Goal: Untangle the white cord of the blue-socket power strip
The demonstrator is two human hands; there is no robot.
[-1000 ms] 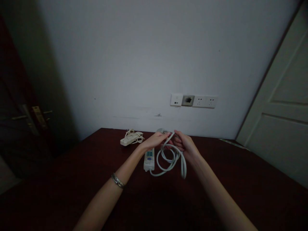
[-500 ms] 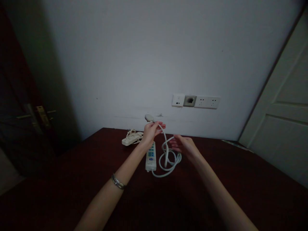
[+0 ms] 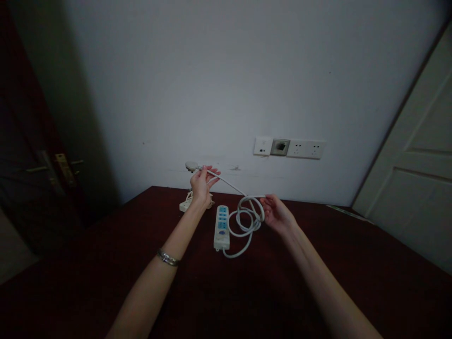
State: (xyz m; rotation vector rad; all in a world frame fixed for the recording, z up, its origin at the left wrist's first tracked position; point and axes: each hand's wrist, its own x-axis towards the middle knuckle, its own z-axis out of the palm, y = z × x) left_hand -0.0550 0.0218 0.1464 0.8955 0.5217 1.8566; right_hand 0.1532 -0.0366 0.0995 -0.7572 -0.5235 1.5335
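Fingers (image 3: pixel 269 200) of two hands (image 3: pixel 278 216) on one cord (image 3: pixel 229 184), two power strips (image 3: pixel 221 238) nearby

1. Power strip (image 3: pixel 216 239): white body; light blue socket faces (image 3: pixel 222 219); darker blue switch (image 3: pixel 221 232).
2. Cord (image 3: pixel 228 181) and plug (image 3: pixel 191 165): plain off-white.
3. Second power strip (image 3: pixel 184 206): cream.
4. Tabletop (image 3: pixel 226 296): dark reddish brown, no distinct pattern.
5. Wall (image 3: pixel 212 84): pale grey, dark smudges.
6. Double wall socket (image 3: pixel 306 149): white, black slots.
7. Wall plate (image 3: pixel 280 147): grey-beige frame, black centre.
8. Bracelet (image 3: pixel 167 258): silver.
9. Door latch (image 3: pixel 64 168): brass yellow.
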